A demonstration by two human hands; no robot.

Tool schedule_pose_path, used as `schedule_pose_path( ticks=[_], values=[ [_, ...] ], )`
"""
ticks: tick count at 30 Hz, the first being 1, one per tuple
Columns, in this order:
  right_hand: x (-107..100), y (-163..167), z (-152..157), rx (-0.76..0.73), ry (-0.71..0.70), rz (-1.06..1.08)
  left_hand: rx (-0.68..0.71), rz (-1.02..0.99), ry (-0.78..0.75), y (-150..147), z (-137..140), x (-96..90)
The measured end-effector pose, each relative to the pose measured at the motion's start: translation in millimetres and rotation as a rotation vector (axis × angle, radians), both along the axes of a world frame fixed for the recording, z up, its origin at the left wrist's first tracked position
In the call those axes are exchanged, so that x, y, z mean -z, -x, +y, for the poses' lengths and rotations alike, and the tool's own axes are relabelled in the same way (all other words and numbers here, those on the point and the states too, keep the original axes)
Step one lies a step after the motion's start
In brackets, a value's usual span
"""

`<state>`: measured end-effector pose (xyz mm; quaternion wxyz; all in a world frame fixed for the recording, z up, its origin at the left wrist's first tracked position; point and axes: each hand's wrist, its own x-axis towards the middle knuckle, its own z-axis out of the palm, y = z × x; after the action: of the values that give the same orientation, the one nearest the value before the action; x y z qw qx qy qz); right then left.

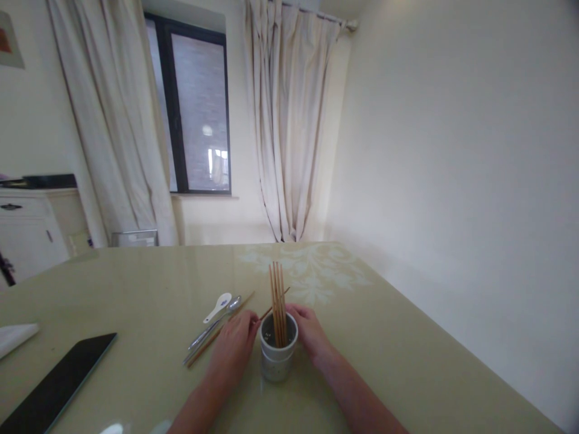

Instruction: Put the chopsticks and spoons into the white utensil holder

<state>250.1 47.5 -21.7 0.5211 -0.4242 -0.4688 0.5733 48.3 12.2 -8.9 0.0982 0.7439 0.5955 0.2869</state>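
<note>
A grey-white ceramic cup (277, 364) stands upright on the table, with several wooden chopsticks (277, 295) upright in it. My left hand (239, 337) is at the cup's left side, its fingers pinched on one chopstick (266, 313). That chopstick slants up to the right past the upright ones. Around the cup's far right side curls my right hand (306, 328), its fingertips partly hidden behind the rim. Left of my left hand lie a white spoon (218, 307), metal spoons (233, 304) and another chopstick (203, 349), side by side.
The pale green table (384, 361) has a white floral pattern at its far right. A dark flat tablet-like object (58, 383) lies at the left front, with something white (17, 339) beyond it. Curtains, a window and a white cabinet (31, 229) stand behind.
</note>
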Motion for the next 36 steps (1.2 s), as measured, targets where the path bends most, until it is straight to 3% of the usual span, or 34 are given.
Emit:
schedule_pose_path(
  ticks=[5,7,11,14,16,20,30,36],
  values=[
    [-4.3,10.8,-5.2,-0.032,-0.088,0.038,0.181,-0.067,-0.067,-4.6,-2.2,5.6],
    [-8.2,10.3,-4.5,0.023,-0.12,0.039,0.196,-0.032,-0.078,-2.7,0.1,6.4],
    [-32.6,-16.6,0.6,0.351,-0.249,0.063,-0.044,0.166,-0.065,15.2,6.1,0.3],
    [-60.9,-51.1,-0.7,0.624,-0.452,0.101,-0.274,0.394,-0.013,35.7,5.1,-7.0],
    [-75.8,-67.6,-5.9,0.723,-0.545,0.193,-0.365,0.5,0.037,45.7,2.1,-10.3],
    [-86.1,-65.9,-19.6,0.625,-0.593,0.226,-0.401,0.545,0.116,50.0,-1.3,-12.0],
    [-70.5,-14.5,-33.9,0.244,-0.55,-0.124,-0.248,0.426,0.112,39.7,3.2,-0.7],
    [-52.8,-8.4,-29.3,0.232,-0.52,-0.296,-0.174,0.37,0.13,33.7,2.6,0.3]
  ],
)
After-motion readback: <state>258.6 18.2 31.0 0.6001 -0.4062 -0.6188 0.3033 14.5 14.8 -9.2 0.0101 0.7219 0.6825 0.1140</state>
